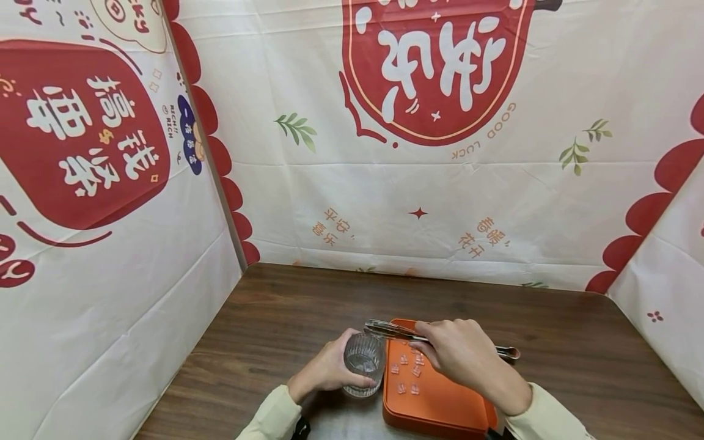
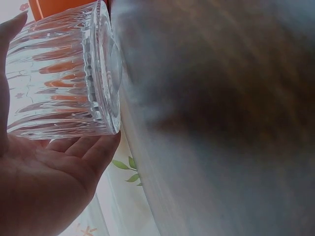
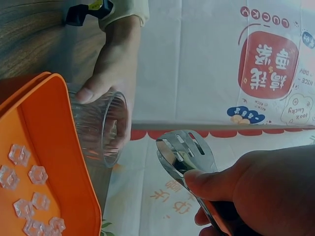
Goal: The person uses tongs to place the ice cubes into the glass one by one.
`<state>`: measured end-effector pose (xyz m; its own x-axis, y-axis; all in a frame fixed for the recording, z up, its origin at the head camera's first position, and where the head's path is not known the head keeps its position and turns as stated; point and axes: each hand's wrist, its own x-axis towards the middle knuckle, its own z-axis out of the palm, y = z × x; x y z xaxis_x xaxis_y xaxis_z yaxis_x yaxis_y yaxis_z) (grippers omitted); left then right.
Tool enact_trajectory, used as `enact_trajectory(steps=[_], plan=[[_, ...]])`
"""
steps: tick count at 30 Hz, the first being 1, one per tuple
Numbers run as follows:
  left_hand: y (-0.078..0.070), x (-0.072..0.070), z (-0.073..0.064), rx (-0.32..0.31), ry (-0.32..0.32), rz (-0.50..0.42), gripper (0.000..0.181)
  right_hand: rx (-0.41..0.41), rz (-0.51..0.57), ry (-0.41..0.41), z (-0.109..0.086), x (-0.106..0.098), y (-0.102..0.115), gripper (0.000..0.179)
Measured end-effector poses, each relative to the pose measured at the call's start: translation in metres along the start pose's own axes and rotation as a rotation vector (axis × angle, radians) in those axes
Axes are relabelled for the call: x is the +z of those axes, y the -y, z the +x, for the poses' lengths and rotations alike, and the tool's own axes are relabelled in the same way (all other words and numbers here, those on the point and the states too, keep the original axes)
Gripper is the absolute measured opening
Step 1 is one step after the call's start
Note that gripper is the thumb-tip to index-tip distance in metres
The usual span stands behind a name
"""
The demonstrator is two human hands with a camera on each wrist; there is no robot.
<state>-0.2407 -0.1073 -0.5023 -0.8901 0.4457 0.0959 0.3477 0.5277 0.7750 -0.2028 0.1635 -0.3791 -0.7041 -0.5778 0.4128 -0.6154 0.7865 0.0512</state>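
Note:
My left hand point(image 1: 326, 368) grips a clear ribbed glass point(image 1: 363, 362), with the thumb on the near side and the other fingers behind it. The glass stands at the left edge of an orange tray point(image 1: 448, 404). In my right hand point(image 1: 464, 355) are metal tongs point(image 1: 389, 330), held around their arms with the slotted heads pointing left. Those heads point(image 3: 189, 150) are close together, just above and beyond the glass rim. Several clear cube-like pieces point(image 3: 38, 175) lie in the tray, mostly in its left part.
A dark wood-grain table point(image 1: 286, 305) lies under everything. White cloth panels with red prints point(image 1: 308, 189) rise behind the table and along its left and right sides. The tray has a raised wall point(image 3: 83, 162) next to the glass.

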Motion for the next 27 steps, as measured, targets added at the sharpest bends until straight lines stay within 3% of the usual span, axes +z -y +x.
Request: enact_trajectory(steps=[27], plan=[[-0.0029,-0.0008,-0.0005,-0.013,-0.002,0.043,0.088,-0.036,-0.016,0.002,0.0014,0.0062,0.0068,0.033]])
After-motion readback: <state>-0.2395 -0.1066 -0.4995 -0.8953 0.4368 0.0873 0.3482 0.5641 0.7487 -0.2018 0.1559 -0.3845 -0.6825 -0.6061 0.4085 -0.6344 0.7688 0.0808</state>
